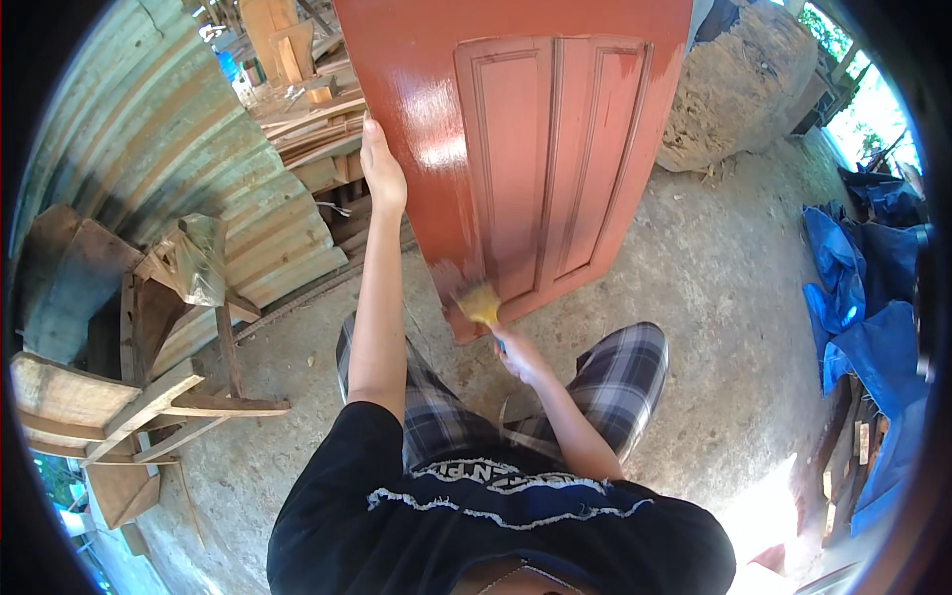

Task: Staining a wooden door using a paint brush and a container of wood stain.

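A tall wooden door [555, 139] painted glossy red-brown stands on the concrete floor in front of me, with raised panels in its middle. My left hand [381, 169] grips the door's left edge, arm stretched out. My right hand [518, 355] holds a paintbrush [480, 303] with yellowish bristles pressed against the door's lower left corner. The paint there looks wet and streaked. My knees in plaid shorts [615, 382] are bent below the door.
A corrugated metal sheet [149, 149] leans at the left beside stacked planks [307, 119] and rough wooden frames [129, 407]. A large stump or rock [739, 84] stands behind the door. Blue tarpaulin [863, 297] lies at the right, with small wood pieces nearby.
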Action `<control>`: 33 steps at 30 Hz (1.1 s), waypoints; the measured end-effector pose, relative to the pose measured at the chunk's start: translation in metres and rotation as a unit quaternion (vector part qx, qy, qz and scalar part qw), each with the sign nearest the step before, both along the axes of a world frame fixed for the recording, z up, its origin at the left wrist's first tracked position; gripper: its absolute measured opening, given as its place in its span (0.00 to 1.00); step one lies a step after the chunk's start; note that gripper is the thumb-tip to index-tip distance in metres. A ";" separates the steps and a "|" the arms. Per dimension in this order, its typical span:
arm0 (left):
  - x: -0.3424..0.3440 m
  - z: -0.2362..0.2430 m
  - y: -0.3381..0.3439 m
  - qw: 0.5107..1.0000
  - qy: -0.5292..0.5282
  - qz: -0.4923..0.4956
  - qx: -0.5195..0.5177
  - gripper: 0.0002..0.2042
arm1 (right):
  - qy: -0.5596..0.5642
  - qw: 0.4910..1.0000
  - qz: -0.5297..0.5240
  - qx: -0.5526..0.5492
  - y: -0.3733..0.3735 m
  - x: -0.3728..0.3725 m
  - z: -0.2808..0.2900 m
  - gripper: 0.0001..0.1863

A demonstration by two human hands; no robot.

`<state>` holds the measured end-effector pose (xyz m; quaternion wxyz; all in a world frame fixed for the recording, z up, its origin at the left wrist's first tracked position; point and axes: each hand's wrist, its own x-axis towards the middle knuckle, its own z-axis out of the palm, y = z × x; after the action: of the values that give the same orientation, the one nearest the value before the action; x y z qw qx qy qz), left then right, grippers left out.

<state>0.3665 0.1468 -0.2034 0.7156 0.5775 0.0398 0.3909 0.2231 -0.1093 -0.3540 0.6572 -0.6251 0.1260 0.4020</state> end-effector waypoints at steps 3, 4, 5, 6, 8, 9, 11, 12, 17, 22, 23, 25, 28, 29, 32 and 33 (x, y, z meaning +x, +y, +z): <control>-0.002 0.005 0.000 1.000 0.008 0.015 0.000 0.36 | -0.209 0.978 -0.024 0.002 0.029 0.045 0.091 0.29; -0.001 0.002 0.000 1.000 0.018 0.017 0.018 0.35 | -0.250 0.965 -0.059 0.054 0.039 0.063 0.120 0.30; 0.006 -0.007 0.011 1.000 0.011 0.025 0.012 0.33 | -0.319 0.940 -0.085 0.082 0.049 0.079 0.142 0.25; 0.005 -0.004 0.004 0.999 0.025 0.021 0.030 0.33 | -0.325 0.936 -0.071 0.112 0.047 0.091 0.168 0.25; 0.000 0.007 -0.004 0.988 -0.017 0.102 0.112 0.27 | -0.344 0.927 -0.048 0.143 0.055 0.105 0.183 0.26; 0.002 0.008 -0.010 0.994 -0.053 0.083 0.054 0.25 | -0.340 0.935 -0.028 0.098 0.057 0.106 0.176 0.29; 0.001 -0.001 -0.003 0.997 -0.061 0.045 0.011 0.26 | -0.342 0.939 -0.030 0.037 0.065 0.094 0.138 0.33; 0.004 -0.001 0.002 0.996 -0.083 0.009 -0.031 0.26 | -0.348 0.936 -0.047 0.022 0.060 0.082 0.093 0.33; 0.015 -0.008 0.001 0.997 -0.077 0.002 -0.025 0.28 | -0.053 0.983 -0.009 -0.173 0.016 -0.008 -0.066 0.27; -0.003 -0.024 -0.003 0.997 -0.051 -0.051 -0.010 0.30 | -0.209 0.974 -0.010 -0.085 0.039 0.010 0.034 0.28; -0.009 -0.030 -0.004 0.996 -0.068 -0.043 -0.028 0.32 | -0.195 0.977 -0.007 -0.083 0.050 0.012 0.054 0.28; -0.010 -0.057 0.002 0.997 -0.076 -0.003 -0.004 0.36 | -0.274 0.955 0.013 -0.113 0.065 0.018 0.080 0.29; -0.013 -0.104 0.005 0.999 -0.038 -0.026 0.017 0.37 | -0.266 0.956 0.007 -0.120 0.060 0.015 0.009 0.30; -0.017 -0.120 0.009 0.997 -0.028 -0.062 0.021 0.35 | -0.255 0.955 0.015 -0.154 0.053 0.005 -0.027 0.31; -0.019 -0.153 0.005 0.995 0.031 -0.076 0.060 0.33 | -0.115 0.953 -0.010 -0.278 0.017 -0.026 -0.124 0.32; -0.022 -0.152 0.004 0.996 0.038 -0.082 0.017 0.31 | -0.108 0.952 0.000 -0.285 0.012 -0.029 -0.123 0.32</control>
<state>0.3444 0.1509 -0.3554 0.7330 0.6054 0.0127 0.3099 0.1937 -0.0975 -0.4772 0.4609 -0.8264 0.1633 0.2793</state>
